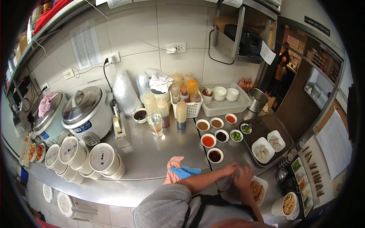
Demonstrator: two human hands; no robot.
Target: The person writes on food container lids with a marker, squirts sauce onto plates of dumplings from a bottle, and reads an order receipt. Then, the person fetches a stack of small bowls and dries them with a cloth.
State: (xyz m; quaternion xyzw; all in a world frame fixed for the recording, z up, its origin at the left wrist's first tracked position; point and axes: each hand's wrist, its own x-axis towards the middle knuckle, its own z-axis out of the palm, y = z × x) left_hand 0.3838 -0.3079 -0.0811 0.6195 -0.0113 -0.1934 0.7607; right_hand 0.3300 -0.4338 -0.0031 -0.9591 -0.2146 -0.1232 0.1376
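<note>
My left hand (229, 169) and my right hand (243, 176) meet over the steel counter, fingers bent in toward each other. Whatever is between the fingers, if anything, is too small to make out. Right beside my right wrist stands a white dish of brown fried pieces (257, 190), partly covered by my forearm. Beyond my hands are small white bowls, among them one of dark sauce (215, 155), one of red sauce (208, 141) and one of green citrus (236, 135). A dark tray (262, 123) holds two white dishes of pale dumplings (262, 149).
Near my left elbow lie pink and blue cloths (182, 171). Lidded tubs (102, 157), a rice cooker (85, 112), a glass of water (155, 123) and a sauce bottle basket (188, 110) occupy the counter. At right, a tub of fried strips (285, 205) stands near garnish containers (298, 173).
</note>
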